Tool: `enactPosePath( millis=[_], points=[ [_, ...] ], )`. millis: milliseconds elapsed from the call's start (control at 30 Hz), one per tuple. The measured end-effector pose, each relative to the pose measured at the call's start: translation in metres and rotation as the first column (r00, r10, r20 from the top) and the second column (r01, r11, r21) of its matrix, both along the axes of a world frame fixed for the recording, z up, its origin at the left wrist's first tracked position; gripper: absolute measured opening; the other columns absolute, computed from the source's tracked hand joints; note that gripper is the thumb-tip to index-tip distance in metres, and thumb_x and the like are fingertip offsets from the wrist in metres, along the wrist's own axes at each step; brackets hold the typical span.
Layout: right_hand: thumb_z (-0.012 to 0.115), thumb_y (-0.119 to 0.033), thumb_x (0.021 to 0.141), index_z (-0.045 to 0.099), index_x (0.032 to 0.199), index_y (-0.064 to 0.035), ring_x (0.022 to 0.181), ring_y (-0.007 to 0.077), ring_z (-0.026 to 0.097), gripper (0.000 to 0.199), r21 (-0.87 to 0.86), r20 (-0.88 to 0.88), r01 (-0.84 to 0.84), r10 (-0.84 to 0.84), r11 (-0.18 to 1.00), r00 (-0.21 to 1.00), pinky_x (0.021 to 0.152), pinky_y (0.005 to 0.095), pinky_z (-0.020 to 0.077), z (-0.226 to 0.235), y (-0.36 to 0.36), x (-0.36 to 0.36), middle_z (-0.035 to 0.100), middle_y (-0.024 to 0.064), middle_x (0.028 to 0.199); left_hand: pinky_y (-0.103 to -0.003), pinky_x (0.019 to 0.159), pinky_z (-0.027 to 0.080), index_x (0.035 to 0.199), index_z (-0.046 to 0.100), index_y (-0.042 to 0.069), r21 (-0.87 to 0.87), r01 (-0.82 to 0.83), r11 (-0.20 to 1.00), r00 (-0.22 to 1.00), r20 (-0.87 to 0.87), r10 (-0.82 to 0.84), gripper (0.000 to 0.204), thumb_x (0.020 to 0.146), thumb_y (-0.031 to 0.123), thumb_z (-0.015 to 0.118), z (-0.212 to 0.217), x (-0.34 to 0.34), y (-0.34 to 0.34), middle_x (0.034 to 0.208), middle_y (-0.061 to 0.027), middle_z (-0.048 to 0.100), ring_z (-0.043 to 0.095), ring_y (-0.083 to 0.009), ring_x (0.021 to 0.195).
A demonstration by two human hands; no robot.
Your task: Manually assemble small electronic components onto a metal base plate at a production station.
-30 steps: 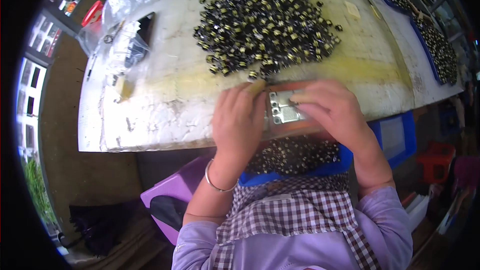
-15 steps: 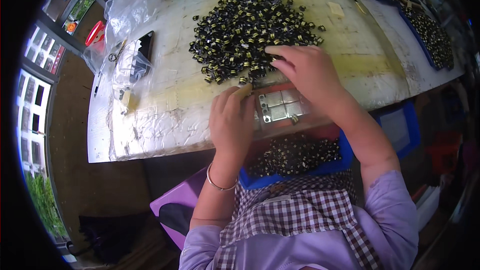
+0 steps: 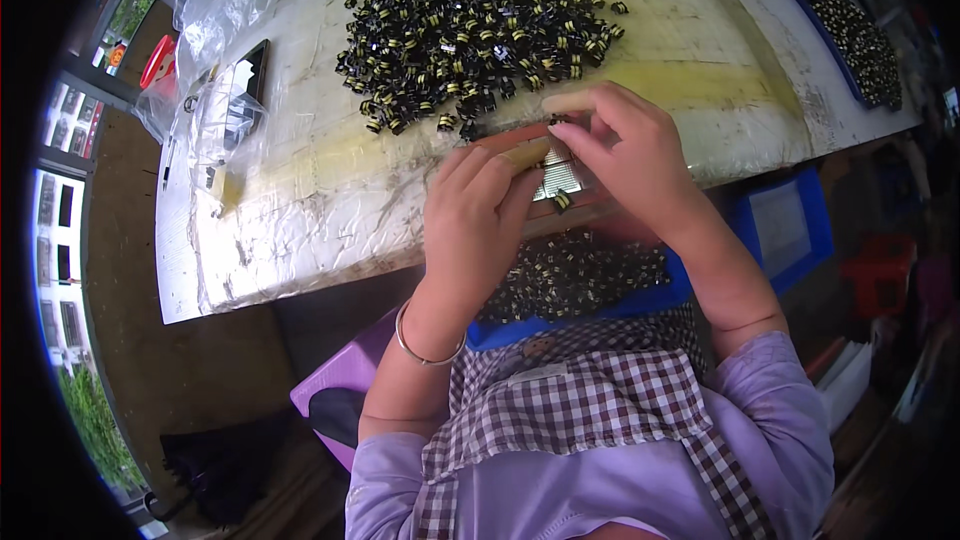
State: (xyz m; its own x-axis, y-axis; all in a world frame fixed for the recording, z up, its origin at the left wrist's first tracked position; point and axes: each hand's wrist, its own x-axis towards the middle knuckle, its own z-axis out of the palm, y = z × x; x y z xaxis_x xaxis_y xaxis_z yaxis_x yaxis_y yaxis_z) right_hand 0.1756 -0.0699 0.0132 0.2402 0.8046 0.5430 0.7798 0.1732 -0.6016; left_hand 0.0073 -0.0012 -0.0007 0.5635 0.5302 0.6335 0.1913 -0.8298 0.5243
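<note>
Head view: two hands, left hand point(image 3: 478, 210) and right hand point(image 3: 625, 155), each grip seemingly pinching one metal tray point(image 3: 558, 178).

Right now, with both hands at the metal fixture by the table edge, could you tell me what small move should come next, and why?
Probably lower the right hand so its fingertips set the small part onto the fixture. The left hand already rests against the fixture's left side, and the pile lies just beyond. Whether a part is pinched is hard to tell.
</note>
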Motion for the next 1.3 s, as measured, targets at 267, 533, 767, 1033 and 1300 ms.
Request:
enactPosePath(
  millis=[267, 533, 767, 1033, 1300],
  points=[
    [0.074, -0.004, 0.077, 0.071, 0.098, -0.0087, 0.058, 0.015, 0.053, 0.022, -0.046, -0.026, -0.044, 0.043, 0.998, 0.999, 0.057, 0.0274, 0.046, -0.001, -0.006, 0.003, 0.061, 0.0048, 0.08, -0.038, 0.064, 0.045, 0.093, 0.069, 0.008, 0.052, -0.014, 0.999, 0.993, -0.113, 0.02, 0.015, 0.078, 0.01, 0.072, -0.002, 0.003, 0.0, 0.076, -0.0063, 0.058, 0.057, -0.0273, 0.074],
    [0.071, -0.003, 0.077, 0.069, 0.102, -0.0112, 0.061, 0.018, 0.055, 0.026, -0.084, 0.065, -0.068, 0.074, 0.994, 0.995, 0.058, 0.0293, 0.0472, -0.005, -0.007, 0.005, 0.061, 0.0046, 0.085, -0.037, 0.064, 0.044, 0.095, 0.07, 0.01, 0.051, -0.038, 0.998, 0.998, -0.046, 0.041, 0.016, 0.079, 0.011, 0.071, -0.006, 0.003, -0.003, 0.077, -0.0051, 0.058, 0.057, -0.0259, 0.075],
    [0.069, -0.004, 0.08, 0.068, 0.102, -0.0098, 0.06, 0.0187, 0.054, 0.022, -0.1, 0.084, -0.067, 0.075, 0.993, 0.994, 0.057, 0.0309, 0.0462, -0.005, -0.005, 0.003, 0.06, 0.006, 0.084, -0.038, 0.066, 0.044, 0.095, 0.07, 0.01, 0.071, -0.05, 0.996, 0.998, -0.029, 0.052, 0.016, 0.08, 0.012, 0.071, -0.008, 0.003, -0.002, 0.079, -0.0052, 0.059, 0.057, -0.0263, 0.077],
    [0.068, -0.007, 0.08, 0.063, 0.096, -0.0071, 0.08, 0.0329, 0.064, 0.017, -0.118, 0.076, -0.035, 0.044, 0.992, 0.996, 0.069, 0.0401, 0.0519, 0.003, -0.007, -0.002, 0.065, 0.0111, 0.088, -0.038, 0.068, 0.046, 0.095, 0.07, 0.009, 0.086, -0.079, 0.993, 0.997, -0.006, 0.079, 0.016, 0.079, 0.011, 0.072, -0.009, 0.003, -0.004, 0.08, -0.0067, 0.06, 0.058, -0.0276, 0.077],
    [0.071, -0.005, 0.08, 0.069, 0.094, -0.0055, 0.064, 0.0195, 0.058, 0.015, -0.147, -0.147, -0.186, 0.164, 0.972, 0.975, 0.061, 0.0299, 0.0472, 0.007, -0.01, -0.009, 0.062, 0.0081, 0.08, -0.036, 0.067, 0.048, 0.098, 0.072, 0.009, -0.218, 0.116, 0.969, 0.992, -0.021, -0.124, 0.018, 0.08, 0.011, 0.073, 0.013, -0.019, -0.001, 0.079, -0.0087, 0.063, 0.06, -0.026, 0.076]
  ],
)
